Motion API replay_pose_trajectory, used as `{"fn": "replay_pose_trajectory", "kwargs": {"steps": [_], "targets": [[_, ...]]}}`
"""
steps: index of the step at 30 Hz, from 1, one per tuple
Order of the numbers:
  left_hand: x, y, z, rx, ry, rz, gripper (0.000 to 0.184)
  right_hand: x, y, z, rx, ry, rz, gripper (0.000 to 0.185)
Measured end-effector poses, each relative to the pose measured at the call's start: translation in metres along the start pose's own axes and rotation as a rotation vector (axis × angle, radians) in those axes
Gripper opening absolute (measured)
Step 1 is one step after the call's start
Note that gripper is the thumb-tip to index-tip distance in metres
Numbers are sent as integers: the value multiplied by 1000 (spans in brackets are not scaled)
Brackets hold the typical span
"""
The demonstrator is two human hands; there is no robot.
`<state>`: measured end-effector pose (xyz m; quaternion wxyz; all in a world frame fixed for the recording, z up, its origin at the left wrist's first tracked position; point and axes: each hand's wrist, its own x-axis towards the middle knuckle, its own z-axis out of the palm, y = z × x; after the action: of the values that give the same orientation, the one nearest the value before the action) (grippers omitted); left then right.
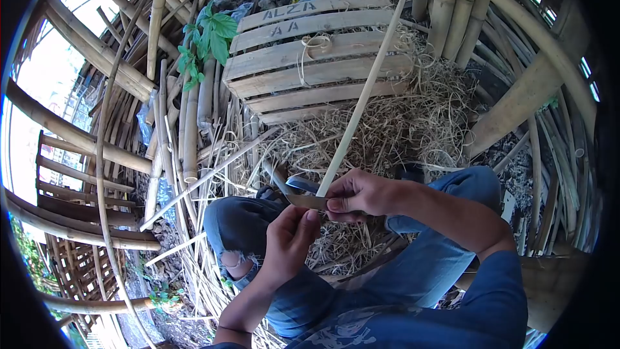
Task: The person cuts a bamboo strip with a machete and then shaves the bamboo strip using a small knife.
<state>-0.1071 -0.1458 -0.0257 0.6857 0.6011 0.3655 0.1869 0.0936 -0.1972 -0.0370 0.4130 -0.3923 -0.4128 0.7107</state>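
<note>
A long pale bamboo strip (363, 100) slants from my lap up past the slatted wooden crate. My left hand (290, 239) is closed, thumb and fingertips pinching the strip near its lower end. My right hand (361, 195) is closed on a knife (306, 201), whose short blade points left across the strip just above my left fingertips. The knife's handle is hidden in my right fingers. A blue piece (302, 185) shows beside the strip, just above the blade; I cannot make out what it is.
Curly bamboo shavings (387, 129) cover the ground before my knees. The wooden crate (316, 58) lies beyond, with a curled shaving on top. Bamboo poles (192, 132) and thin strips (200, 278) lie left; more poles (516, 110) lean right. A green plant (210, 32) grows beside the crate.
</note>
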Motion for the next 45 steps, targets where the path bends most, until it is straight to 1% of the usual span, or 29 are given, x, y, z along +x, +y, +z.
{"fn": "replay_pose_trajectory", "kwargs": {"steps": [2,4,6,7,10,12,16,19,20,21,22,24,25,27,29,31,32,34,36,38,42,44,45], "targets": [[1,1,3,1,3,19,22,-2,-4,-1,19,6,20,21],[-1,6,5,40,-18,-9,23,-3,-5,-4,38,8,41,20],[0,2,5,10,-31,-15,24,-5,-5,-7,32,39,100,13],[0,0,5,-20,-48,-18,24,-6,-6,-7,33,36,103,13],[0,3,4,2,-61,-48,24,-7,-9,-9,-11,74,96,11],[0,7,2,-6,-72,-33,24,-8,-10,-12,-52,157,37,10],[-1,10,4,-5,-90,-9,25,-14,-19,-19,-14,155,47,10],[1,7,7,-30,-60,28,28,-15,-22,-18,-35,183,-14,9],[0,10,4,-29,-60,30,28,-17,-26,-18,-52,233,-8,9],[-2,13,0,-48,-77,-35,27,-18,-29,-21,-69,284,-3,12],[-3,16,-4,-65,-96,-101,27,-22,-34,-32,-71,285,-5,12],[-14,8,-11,-62,-113,-133,27,-32,-45,-59,198,673,-133,16],[-17,3,-11,-64,-129,-164,28,-34,-46,-62,189,685,-135,16],[-16,-3,-10,-92,-129,-168,28,-38,-46,-70,263,588,-93,21],[-13,0,-5,-106,-107,-180,29,-26,-29,-47,91,443,20,17],[-8,2,-2,-110,-110,-189,31,-12,-16,-17,52,223,144,11],[-8,3,-1,-111,-127,-197,33,-9,-13,-11,58,210,142,11],[-8,4,-1,-122,-148,-224,36,-5,-12,-5,95,78,178,16],[-6,-2,-3,-211,-213,-261,37,-5,-11,-7,51,75,178,18],[-5,0,-1,-203,-220,-263,37,-5,-13,-5,74,105,216,16],[-6,-1,2,-175,-222,-254,39,-9,-19,-4,57,141,209,15],[-6,0,4,-170,-216,-259,39,-12,-21,-3,17,218,211,14],[-5,1,6,-166,-212,-258,40,-14,-23,-3,20,219,209,14]]}}
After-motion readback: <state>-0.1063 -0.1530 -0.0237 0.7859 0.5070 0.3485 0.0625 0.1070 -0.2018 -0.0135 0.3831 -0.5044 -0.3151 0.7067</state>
